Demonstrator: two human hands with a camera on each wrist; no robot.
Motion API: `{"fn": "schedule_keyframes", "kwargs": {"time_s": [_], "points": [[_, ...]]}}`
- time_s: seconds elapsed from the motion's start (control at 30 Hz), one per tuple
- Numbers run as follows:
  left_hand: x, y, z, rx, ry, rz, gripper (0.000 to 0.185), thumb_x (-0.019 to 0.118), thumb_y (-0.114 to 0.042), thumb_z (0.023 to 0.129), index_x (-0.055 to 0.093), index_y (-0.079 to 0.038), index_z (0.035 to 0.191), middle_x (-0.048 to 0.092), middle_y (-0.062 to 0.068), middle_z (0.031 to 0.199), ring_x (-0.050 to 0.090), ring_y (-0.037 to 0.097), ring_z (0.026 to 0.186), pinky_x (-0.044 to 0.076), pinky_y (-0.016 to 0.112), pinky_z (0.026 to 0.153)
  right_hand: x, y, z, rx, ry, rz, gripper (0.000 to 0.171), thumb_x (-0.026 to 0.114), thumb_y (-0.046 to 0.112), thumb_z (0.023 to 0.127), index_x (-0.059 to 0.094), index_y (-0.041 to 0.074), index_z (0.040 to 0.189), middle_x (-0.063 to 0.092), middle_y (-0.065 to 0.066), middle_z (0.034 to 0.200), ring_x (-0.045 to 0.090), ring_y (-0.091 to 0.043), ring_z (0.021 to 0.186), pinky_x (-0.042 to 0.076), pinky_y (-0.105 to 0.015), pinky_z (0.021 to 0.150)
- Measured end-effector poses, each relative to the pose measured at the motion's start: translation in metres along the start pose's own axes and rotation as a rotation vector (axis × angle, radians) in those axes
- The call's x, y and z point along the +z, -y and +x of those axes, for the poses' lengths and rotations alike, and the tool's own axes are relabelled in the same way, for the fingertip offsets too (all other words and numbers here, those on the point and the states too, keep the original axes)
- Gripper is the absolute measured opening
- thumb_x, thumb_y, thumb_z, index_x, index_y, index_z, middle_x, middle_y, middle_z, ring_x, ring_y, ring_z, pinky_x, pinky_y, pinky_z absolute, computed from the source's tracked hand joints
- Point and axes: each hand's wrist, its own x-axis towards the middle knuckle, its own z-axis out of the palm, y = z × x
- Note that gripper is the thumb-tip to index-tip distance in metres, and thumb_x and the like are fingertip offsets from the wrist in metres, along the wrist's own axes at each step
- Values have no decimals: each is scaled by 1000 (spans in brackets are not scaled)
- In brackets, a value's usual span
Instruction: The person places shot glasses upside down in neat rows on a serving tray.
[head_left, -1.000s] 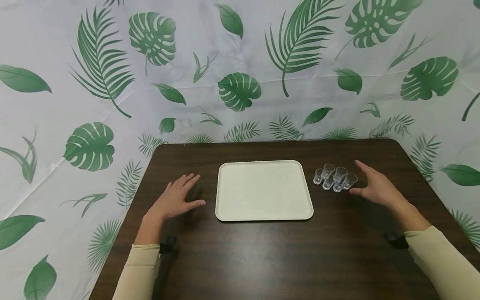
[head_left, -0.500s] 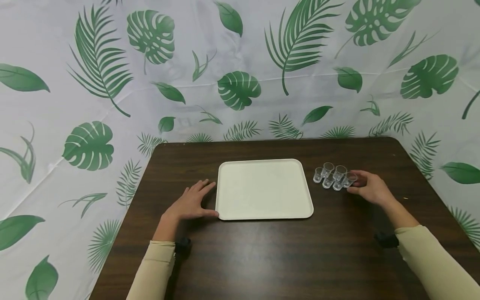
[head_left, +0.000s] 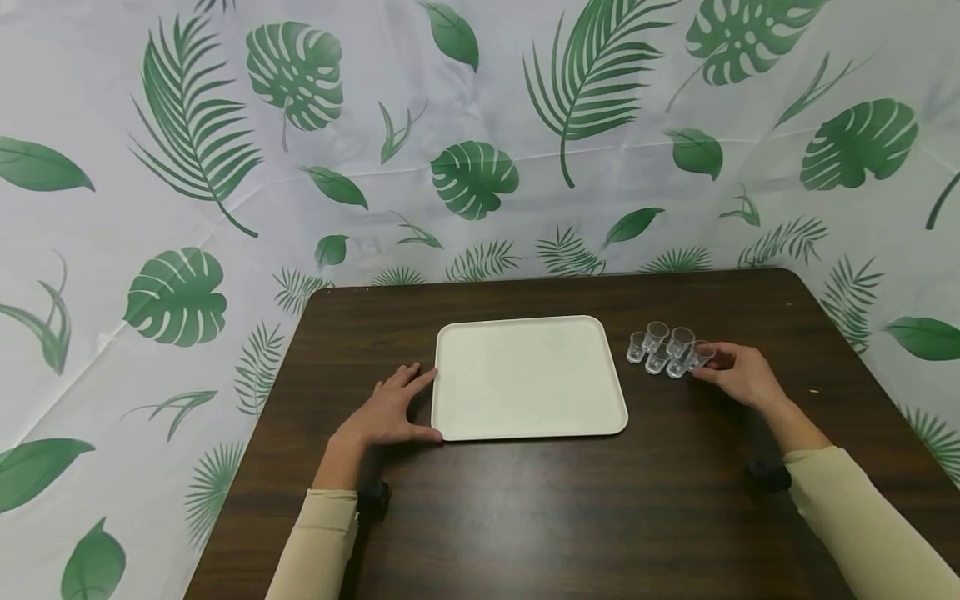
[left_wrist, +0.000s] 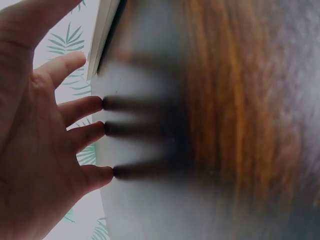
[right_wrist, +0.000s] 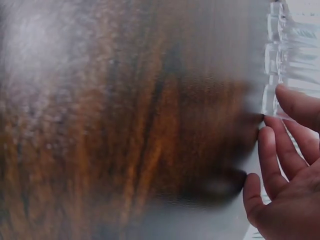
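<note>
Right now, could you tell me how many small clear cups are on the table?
6 small clear cups stand clustered right of the tray, in two rows of three; the right hand grips the nearest-right cup. None appear hidden.

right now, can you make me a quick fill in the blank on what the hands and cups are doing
1. The left hand rests against the ____ edge of the white tray.
2. The right hand pinches one of the clear ____.
3. The tray holds ____ cups.
4. The cups stand on the tray's ____ side.

Missing words: left; cups; no; right
</note>
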Motion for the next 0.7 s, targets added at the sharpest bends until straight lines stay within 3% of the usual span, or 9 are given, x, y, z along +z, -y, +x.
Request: {"fn": "schedule_keyframes", "kwargs": {"time_s": [0.53, 0.7], "points": [[3, -1, -2, -15, -22, -45, 109, 78, -67, 68, 29, -27, 156, 19, 16, 161, 10, 39, 148, 9, 72, 107, 4, -3, -2, 15, -32, 2, 47, 74, 31, 90, 64, -4, 119, 66, -21, 99, 60, -36, 93, 44, -43, 73], [3, -2, -3, -13, -16, -52, 109, 76, -69, 68, 29, -26, 156, 19, 16, 161, 10, 39, 148, 8, 72, 107, 3, -5, -5, -5, -70, 18, 43, 74, 30, 90, 66, -4, 114, 68, -20, 97, 61, -34, 90, 44, -35, 71]]}}
